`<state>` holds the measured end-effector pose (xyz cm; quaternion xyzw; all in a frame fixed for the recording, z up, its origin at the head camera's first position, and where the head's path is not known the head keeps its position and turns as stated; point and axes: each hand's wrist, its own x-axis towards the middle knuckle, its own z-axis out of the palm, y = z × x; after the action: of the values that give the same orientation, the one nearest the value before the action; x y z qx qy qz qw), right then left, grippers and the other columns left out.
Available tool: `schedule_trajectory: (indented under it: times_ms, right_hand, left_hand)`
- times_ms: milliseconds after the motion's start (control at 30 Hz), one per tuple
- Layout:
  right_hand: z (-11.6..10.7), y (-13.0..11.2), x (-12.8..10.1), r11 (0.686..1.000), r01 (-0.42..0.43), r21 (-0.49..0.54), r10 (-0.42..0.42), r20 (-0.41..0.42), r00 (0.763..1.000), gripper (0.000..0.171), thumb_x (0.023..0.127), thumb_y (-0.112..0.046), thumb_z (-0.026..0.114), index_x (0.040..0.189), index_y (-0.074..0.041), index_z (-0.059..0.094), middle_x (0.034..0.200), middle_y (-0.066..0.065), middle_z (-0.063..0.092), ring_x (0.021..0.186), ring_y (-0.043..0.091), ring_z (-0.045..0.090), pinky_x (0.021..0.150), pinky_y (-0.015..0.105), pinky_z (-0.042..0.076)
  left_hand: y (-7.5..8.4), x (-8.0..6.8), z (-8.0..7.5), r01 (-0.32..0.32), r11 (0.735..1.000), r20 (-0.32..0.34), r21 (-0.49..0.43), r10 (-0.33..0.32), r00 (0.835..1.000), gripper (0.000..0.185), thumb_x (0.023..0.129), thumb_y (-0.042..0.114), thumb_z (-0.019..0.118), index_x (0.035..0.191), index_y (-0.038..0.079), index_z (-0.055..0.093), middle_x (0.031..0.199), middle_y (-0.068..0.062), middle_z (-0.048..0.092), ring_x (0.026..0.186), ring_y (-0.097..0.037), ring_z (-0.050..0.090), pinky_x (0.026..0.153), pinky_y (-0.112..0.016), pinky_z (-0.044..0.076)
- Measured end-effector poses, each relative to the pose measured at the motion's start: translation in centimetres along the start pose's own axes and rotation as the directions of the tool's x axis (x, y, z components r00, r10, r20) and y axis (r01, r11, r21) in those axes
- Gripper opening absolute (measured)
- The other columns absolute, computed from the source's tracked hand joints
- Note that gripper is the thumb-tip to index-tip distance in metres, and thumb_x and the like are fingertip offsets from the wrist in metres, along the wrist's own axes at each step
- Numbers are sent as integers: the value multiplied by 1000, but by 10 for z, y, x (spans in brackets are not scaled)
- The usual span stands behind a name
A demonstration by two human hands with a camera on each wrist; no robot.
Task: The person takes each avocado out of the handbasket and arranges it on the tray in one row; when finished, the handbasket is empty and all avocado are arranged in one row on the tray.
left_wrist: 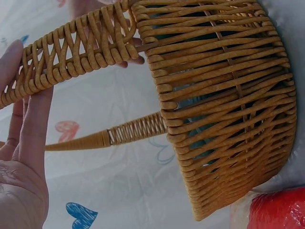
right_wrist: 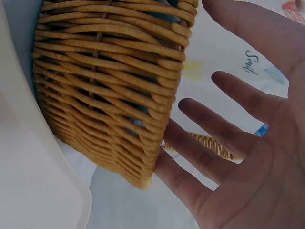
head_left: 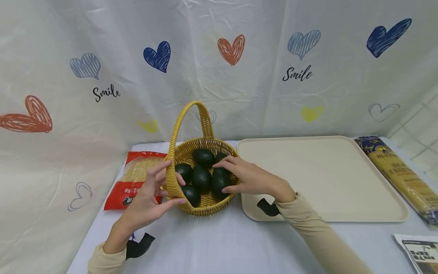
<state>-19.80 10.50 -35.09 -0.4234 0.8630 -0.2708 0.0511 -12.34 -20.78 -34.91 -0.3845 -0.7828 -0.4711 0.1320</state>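
A yellow-brown wicker basket [head_left: 205, 209] with a tall arched handle [head_left: 176, 133] stands in the middle and contains several dark green avocados [head_left: 201, 177]. My left hand [head_left: 145, 198] holds the lower left part of the handle between thumb and fingers; the left wrist view shows the handle's woven base [left_wrist: 76, 47] passing between them. From the right, my right hand [head_left: 251, 176] reaches over the rim, its fingertips right at the avocados on that side. Its fingers [right_wrist: 205, 148] are spread and fairly straight above the basket's edge in the right wrist view.
A beige tray [head_left: 318, 179] lies right of the basket. Beyond it is a long pack of pasta [head_left: 400, 175], with a printed packet [head_left: 422, 251] at the lower right. A red bag of dry food [head_left: 131, 179] lies left of the basket. Behind hangs a heart-printed curtain [head_left: 191, 83].
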Motion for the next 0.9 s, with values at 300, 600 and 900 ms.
schedule_trajectory:
  times_ms: [300, 600, 900]
  right_hand:
    - [10, -4, 5, 1000, 2, 25, -3, 31, 1000, 64, 93, -20, 82, 148, -5, 52, 139, 11, 52, 123, 27, 59, 105, 45, 52]
    - [19, -2, 9, 1000, 13, -14, -13, -22, 1000, 63, 90, -14, 84, 145, -4, 54, 137, 13, 53, 123, 29, 58, 104, 45, 53]
    - [26, -1, 14, 995, 46, 84, -45, -8, 999, 69, 84, -13, 90, 143, -3, 55, 134, 13, 59, 118, 25, 62, 100, 37, 55]
  left_hand:
    - [3, 0, 1, 31, 999, -2, 21, -30, 1000, 112, 72, -18, 86, 159, 7, 21, 115, -13, 64, 106, -20, 66, 73, -27, 63]
    - [1, 0, 2, 24, 999, -6, 41, -23, 1000, 113, 70, -19, 86, 159, 6, 21, 115, -12, 64, 101, -24, 68, 73, -26, 62]
    - [1, -1, 5, 37, 999, -9, 31, -36, 999, 113, 70, -21, 85, 159, 5, 19, 117, -11, 63, 109, -18, 65, 76, -26, 63]
